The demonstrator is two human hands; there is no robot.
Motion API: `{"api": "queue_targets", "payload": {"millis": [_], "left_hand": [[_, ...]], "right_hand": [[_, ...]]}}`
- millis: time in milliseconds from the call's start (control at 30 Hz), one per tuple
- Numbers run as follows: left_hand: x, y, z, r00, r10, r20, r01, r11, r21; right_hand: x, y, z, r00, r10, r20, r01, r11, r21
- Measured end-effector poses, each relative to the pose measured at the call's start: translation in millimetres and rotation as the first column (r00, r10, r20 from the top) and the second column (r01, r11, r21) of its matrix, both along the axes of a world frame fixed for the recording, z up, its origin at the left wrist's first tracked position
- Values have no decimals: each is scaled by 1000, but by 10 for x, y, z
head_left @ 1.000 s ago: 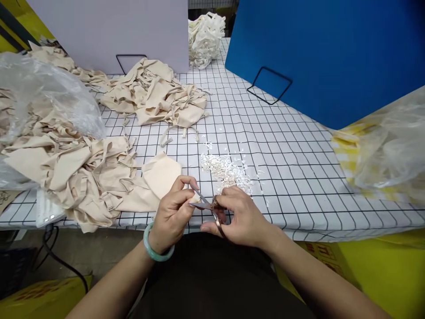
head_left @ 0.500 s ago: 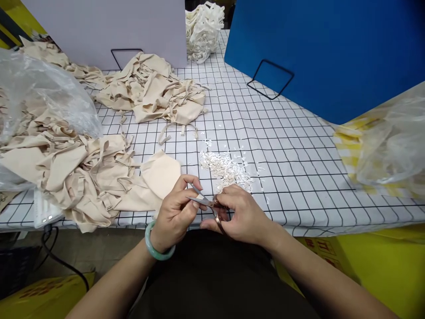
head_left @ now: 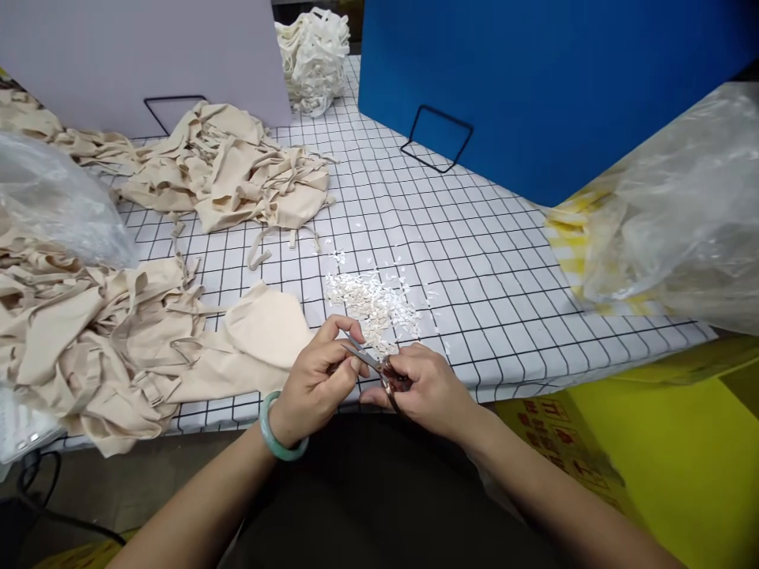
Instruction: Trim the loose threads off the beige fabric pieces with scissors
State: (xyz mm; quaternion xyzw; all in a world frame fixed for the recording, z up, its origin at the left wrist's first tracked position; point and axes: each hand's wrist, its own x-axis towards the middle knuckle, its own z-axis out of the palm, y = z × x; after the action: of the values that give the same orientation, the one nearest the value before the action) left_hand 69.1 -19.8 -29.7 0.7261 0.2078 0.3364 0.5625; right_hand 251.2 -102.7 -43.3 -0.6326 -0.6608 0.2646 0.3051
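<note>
Scissors (head_left: 372, 365), white clippings (head_left: 371, 299) beyond, beige fabric (head_left: 107, 340) beside

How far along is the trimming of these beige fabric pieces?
Done: a pile of small white clippings on the grid-patterned table. In hand: the right hand works small metal scissors against something pinched by the left hand. Left: a large heap of beige fabric pieces beside it.

A desk (head_left: 474, 261) with a white, black-gridded cover fills the view. A blue panel (head_left: 534, 87) and a pale panel (head_left: 136, 47) stand behind it.
</note>
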Motion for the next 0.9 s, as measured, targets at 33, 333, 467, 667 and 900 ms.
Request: {"api": "queue_targets", "payload": {"millis": [33, 333, 467, 667, 900], "left_hand": [[32, 8, -6, 1000, -14, -10, 14, 1000, -4], [161, -20, 62, 984, -93, -150, 86, 995, -55], [-149, 96, 222, 925, -184, -331, 205, 978, 29], [-792, 989, 73, 668, 519, -534, -284, 840, 462], [-747, 1240, 248, 764, 313, -564, -140, 934, 329]], "right_hand": [[17, -23, -24, 1000, -26, -5, 26, 999, -20], [175, -128, -72, 921, -246, -302, 147, 938, -315], [293, -147, -101, 917, -202, -344, 140, 971, -196], [47, -72, -280, 936, -77, -342, 23, 987, -159], [-486, 380, -141, 876, -126, -466, 92, 991, -94]]}}
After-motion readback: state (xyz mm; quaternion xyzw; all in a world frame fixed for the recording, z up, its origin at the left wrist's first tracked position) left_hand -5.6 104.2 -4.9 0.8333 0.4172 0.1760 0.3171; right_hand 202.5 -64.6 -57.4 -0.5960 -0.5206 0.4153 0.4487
